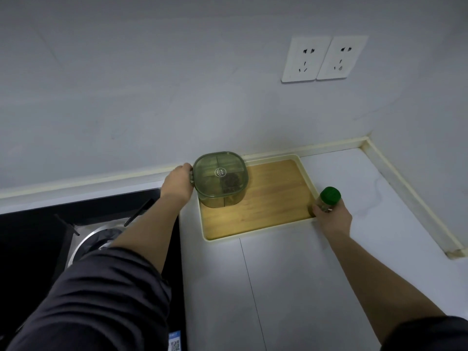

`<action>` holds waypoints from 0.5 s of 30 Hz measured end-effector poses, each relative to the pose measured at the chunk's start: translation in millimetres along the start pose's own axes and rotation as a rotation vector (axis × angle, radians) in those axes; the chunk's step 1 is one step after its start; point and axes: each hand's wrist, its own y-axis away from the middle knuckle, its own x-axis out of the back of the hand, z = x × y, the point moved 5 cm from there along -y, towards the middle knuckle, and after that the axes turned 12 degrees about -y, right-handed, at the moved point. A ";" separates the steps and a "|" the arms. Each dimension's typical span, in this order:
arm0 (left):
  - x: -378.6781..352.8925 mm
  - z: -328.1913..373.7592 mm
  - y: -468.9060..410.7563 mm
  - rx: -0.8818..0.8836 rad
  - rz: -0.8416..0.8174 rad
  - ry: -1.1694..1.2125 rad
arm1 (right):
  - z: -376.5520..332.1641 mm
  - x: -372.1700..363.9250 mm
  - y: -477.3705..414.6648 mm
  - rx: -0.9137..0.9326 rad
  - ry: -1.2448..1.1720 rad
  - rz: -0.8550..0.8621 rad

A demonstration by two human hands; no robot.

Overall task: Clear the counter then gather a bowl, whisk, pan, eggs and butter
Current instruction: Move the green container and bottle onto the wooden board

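You face a pale grey counter (291,287) that runs into a corner under a grey wall (152,84). To your left a black hob (30,236) is set into it, and your left forearm, in a dark sleeve (101,300), reaches across the hob's near corner. On the counter, against the back wall, lies a cream-rimmed tray (273,198) with a wooden floor.

At the tray's back left corner is a green see-through container (220,182), lidded and divided inside into compartments. Your left hand (178,183) grips its left side. Whether it rests on the wood or is slightly raised, you cannot tell from here.

At the tray's front right edge, your right hand (331,216) is curled round a small clear jar (325,202) with a green cap, held upright.

Two white sockets (306,59) sit on the wall above.
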 end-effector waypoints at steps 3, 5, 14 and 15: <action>-1.0 -4.0 -6.9 -0.062 -0.037 -0.084 | -0.5 0.2 -0.9 0.004 0.013 -0.001; -0.5 -4.9 -7.9 -0.065 -0.052 -0.101 | -0.5 0.2 -0.7 0.009 0.016 -0.004; 2.9 -6.1 -4.1 -0.046 -0.097 -0.117 | 2.5 0.6 1.2 -0.006 0.021 -0.020; 3.2 -6.3 -0.6 -0.036 -0.109 -0.102 | 4.2 1.0 2.1 -0.014 0.037 -0.030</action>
